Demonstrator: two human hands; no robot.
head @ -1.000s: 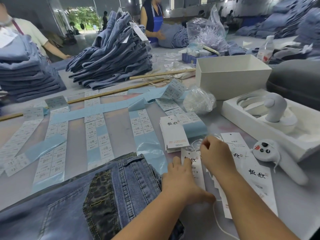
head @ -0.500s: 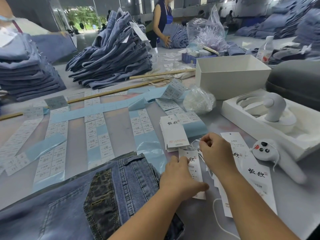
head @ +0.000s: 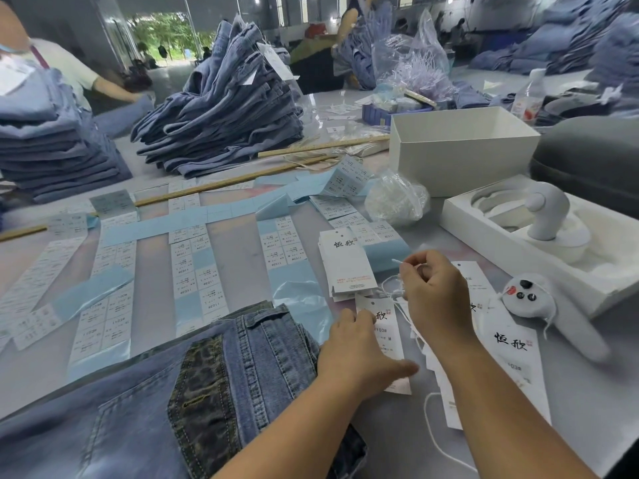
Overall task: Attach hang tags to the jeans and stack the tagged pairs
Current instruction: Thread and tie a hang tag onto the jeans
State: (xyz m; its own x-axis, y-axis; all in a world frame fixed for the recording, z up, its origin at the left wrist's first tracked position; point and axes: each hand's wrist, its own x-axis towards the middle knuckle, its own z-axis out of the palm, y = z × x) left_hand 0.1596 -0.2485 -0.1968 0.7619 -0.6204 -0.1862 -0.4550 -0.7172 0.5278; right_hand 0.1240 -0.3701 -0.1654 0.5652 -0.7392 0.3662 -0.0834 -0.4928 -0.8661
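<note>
- The person is working on the threading step: the right hand is pinching a white string between curled fingers, its tip poking out to the left, just above the punched end of a hang tag.
- The left hand is pressing that hang tag flat on the grey surface with fingers only loosely bent, its grip holding nothing.
- The jeans are lying just left of the tag, waistband toward the sticker sheets, with no tag showing on them.
- A pile of loose tags is sitting just beyond the hands; more tags are lying under the right forearm.
- Next, judging from this, the string tip is needing to go through the tag's hole, then through a belt loop on the jeans; the fine tip is calling for a steady aim.
- Compared with half a second ago, the right hand is sitting higher and is showing the string tip more clearly, while the left hand is staying on the tag.
- The tall jeans stack across the surface is looking like the place for finished pairs.
</note>
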